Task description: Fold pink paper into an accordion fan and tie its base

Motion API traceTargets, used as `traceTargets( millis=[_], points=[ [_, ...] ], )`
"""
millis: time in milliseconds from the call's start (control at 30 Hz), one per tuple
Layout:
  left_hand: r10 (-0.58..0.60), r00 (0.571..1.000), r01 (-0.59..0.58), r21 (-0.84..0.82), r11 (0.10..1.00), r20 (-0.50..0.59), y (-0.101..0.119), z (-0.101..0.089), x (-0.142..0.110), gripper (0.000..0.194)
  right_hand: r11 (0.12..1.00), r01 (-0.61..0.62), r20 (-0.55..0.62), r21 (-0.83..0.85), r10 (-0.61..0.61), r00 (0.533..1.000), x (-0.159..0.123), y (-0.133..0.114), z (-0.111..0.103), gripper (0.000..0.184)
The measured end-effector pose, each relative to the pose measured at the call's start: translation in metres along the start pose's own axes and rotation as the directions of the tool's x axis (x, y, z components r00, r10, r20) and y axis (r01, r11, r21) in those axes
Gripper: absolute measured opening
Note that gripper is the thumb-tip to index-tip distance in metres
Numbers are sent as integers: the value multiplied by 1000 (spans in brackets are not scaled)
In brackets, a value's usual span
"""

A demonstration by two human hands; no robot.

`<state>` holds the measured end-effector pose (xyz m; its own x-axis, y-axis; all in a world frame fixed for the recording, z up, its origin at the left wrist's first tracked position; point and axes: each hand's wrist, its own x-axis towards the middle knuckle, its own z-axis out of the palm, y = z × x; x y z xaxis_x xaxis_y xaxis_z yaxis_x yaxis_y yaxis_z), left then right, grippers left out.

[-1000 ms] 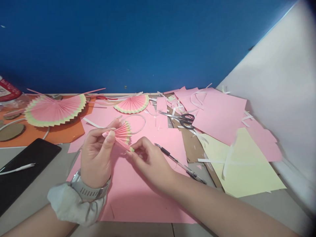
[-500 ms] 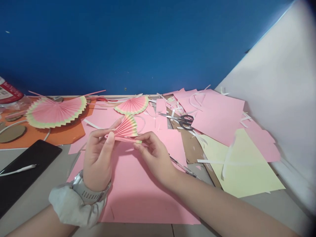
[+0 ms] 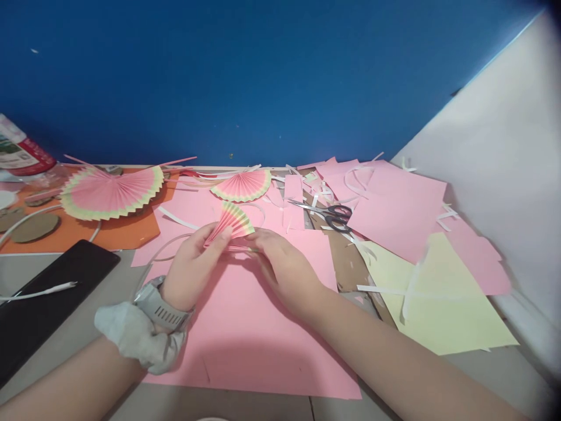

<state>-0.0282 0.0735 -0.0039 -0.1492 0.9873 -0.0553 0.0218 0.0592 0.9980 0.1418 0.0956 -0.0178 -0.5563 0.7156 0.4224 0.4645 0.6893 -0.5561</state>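
A small pleated paper fan (image 3: pixel 236 221), pink with a yellow-green edge, is held between both hands above a pink sheet (image 3: pixel 263 333). My left hand (image 3: pixel 197 260) pinches its gathered point between thumb and fingers. My right hand (image 3: pixel 284 263) is closed on the fan's lower right edge, where the folds lie pressed together; its fingertips are partly hidden. Behind the hands lies another pink pleated fan (image 3: pixel 243 184). On the left, a larger pleated fan (image 3: pixel 114 193) with pink strips sits on an orange sheet (image 3: pixel 135 234).
Black-handled scissors (image 3: pixel 335 216) lie to the right among paper scraps, near pink sheets (image 3: pixel 398 204) and a pale yellow sheet (image 3: pixel 456 316). A black phone (image 3: pixel 61 304) with a white cable (image 3: pixel 44 291) across it is at left. Beyond stand a bottle (image 3: pixel 24 149) and a blue wall (image 3: pixel 263 76).
My right hand has closed further over the fan's lower edge, and my left thumb now covers more of its folds. The whole view has shifted slightly.
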Motion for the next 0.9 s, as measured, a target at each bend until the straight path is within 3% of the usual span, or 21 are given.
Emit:
traceTargets(
  millis=[67,167,267,467,567,667,733,767,900],
  points=[
    [-11,996,-10,246,969,84,7,-5,3,21,999,46,3,-7,-46,999,-1,1,2,17],
    [-40,988,-54,590,806,146,15,-14,7,25,996,88,3,-3,-88,996,-1,1,3,12],
    [-74,984,-53,670,741,159,18,-22,10,26,993,118,3,-4,-118,993,-1,0,3,12],
    [-25,981,-85,544,835,191,22,-17,8,29,984,170,-46,60,-168,985,-1,-2,3,21],
    [-80,955,-47,412,910,285,21,-14,5,32,982,177,-97,67,-170,981,0,-3,2,19],
    [-235,848,150,210,966,475,18,-13,4,30,981,143,-125,135,-126,984,-1,-4,-1,18],
    [-298,774,314,70,947,559,17,-12,3,26,979,79,-137,190,-53,989,-1,-5,-3,17],
    [-307,759,365,16,931,574,16,-11,3,25,976,40,-140,212,-10,990,-2,-5,-4,16],
    [-279,803,320,13,947,526,13,-8,0,33,968,-39,-146,247,77,986,-5,-5,-5,18]
  ],
)
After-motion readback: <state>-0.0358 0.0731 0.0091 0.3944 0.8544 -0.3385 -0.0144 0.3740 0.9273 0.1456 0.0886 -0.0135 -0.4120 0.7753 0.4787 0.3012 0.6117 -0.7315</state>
